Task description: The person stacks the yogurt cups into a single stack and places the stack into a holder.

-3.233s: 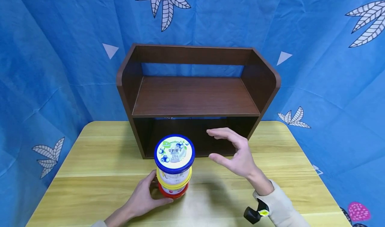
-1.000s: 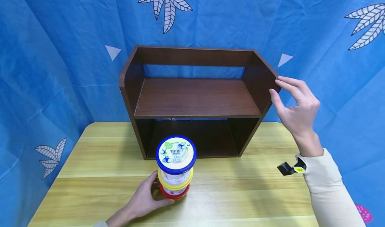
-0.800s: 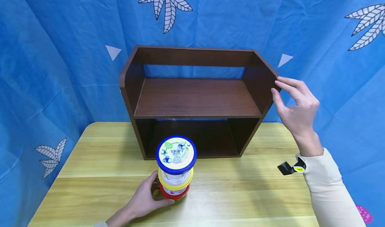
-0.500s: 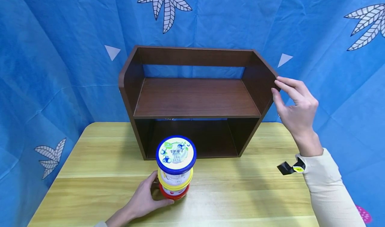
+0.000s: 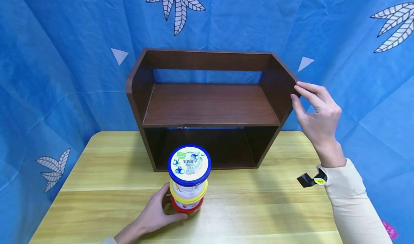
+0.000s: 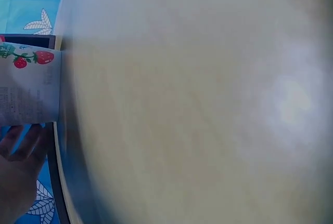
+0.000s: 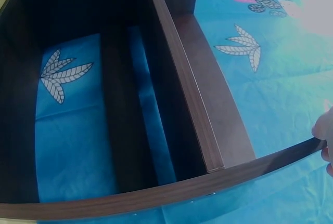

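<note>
Toward the table's front stands a stack of three tubs, with a blue-lidded tub (image 5: 189,166) on top, a yellow-lidded tub (image 5: 188,200) in the middle and a red-lidded tub (image 5: 187,211) at the bottom. My left hand (image 5: 152,214) grips the red-lidded tub from the left, thumb in front and fingers behind. Its strawberry-printed side (image 6: 28,83) shows in the left wrist view, with part of the hand (image 6: 18,177) below. My right hand (image 5: 320,118) pinches the front edge of the right side panel of a dark brown shelf (image 5: 211,104). Only its fingertips (image 7: 321,128) show in the right wrist view.
The two-level shelf stands at the back of the light wooden table (image 5: 106,172), right behind the stack. A blue patterned cloth (image 5: 81,39) hangs behind and beside the table. A black wrist device (image 5: 306,180) juts from the right sleeve.
Since the earliest frame, my right hand has moved right and up from beside the tubs to the shelf's right panel. My left hand and the stack have stayed put.
</note>
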### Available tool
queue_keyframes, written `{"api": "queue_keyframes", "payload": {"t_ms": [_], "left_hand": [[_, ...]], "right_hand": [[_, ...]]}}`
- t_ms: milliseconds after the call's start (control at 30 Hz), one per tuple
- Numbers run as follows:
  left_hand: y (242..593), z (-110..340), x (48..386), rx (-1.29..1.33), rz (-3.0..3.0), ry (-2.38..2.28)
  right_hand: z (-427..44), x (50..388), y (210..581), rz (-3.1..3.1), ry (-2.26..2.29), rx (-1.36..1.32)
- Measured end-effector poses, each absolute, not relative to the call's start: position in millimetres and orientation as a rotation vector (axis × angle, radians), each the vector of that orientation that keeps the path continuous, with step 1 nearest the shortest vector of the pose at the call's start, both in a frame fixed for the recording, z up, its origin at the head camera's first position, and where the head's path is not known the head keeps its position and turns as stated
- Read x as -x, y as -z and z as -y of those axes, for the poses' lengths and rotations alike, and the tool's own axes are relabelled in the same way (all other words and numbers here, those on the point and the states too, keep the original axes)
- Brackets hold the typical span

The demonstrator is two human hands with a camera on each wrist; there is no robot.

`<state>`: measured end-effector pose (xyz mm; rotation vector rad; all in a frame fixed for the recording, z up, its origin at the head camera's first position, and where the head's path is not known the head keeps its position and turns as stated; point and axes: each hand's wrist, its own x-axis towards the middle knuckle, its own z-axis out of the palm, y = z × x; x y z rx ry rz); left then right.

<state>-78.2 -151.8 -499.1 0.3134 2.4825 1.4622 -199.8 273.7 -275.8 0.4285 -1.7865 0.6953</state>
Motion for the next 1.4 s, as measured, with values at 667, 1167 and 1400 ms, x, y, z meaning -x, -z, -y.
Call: {"api": "queue_keyframes", "payload": {"t_ms": [667,1167,1400], "left_hand": [[504,141,86,-0.274,-2.501,-1.584],[480,133,93,-0.342,-2.595,-1.561],[462,135,96,-0.492,-2.586,-1.589]], "right_hand": [[-278,209,284,1.765,-0.697,-0.448],[-278,208,283,1.773,-0.695,-0.445],[-277,208,283,1.771,-0.701,-0.442]]}}
